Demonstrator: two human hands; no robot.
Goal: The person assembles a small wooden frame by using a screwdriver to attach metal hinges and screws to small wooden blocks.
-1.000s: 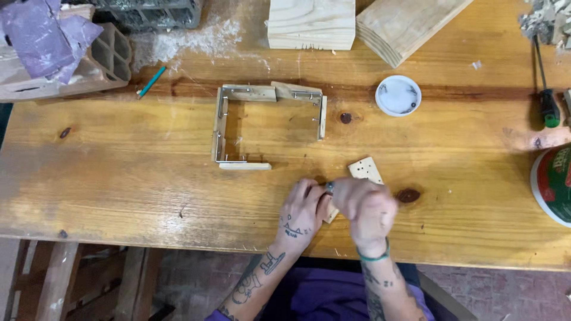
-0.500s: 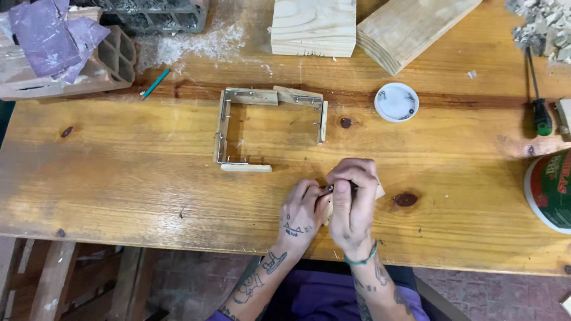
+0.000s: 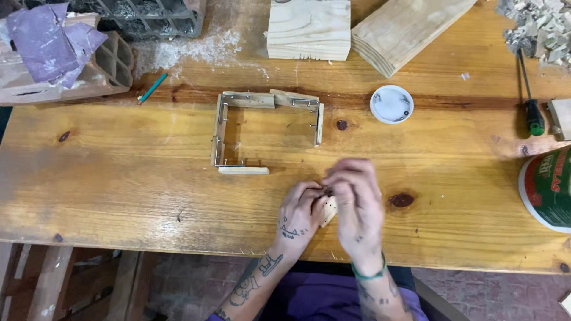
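- Pale small wooden block [image 3: 329, 209] sits between both hands, low on the yellow pine surface [image 3: 119, 178].
- Left hand [image 3: 300, 215] clamps its grip on the block's left side.
- Right hand [image 3: 357, 199], blurred, covers the block's top; grip closed on it.
- Unfinished square wooden frame [image 3: 267, 128] lies just beyond.

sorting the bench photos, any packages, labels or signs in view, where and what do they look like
Labelled tub: at the right edge of the table, cut off by the frame; round, white rim, green and red label with white lettering.
Small round lid: right of the wooden frame; white, no label visible.
No signs or screens.
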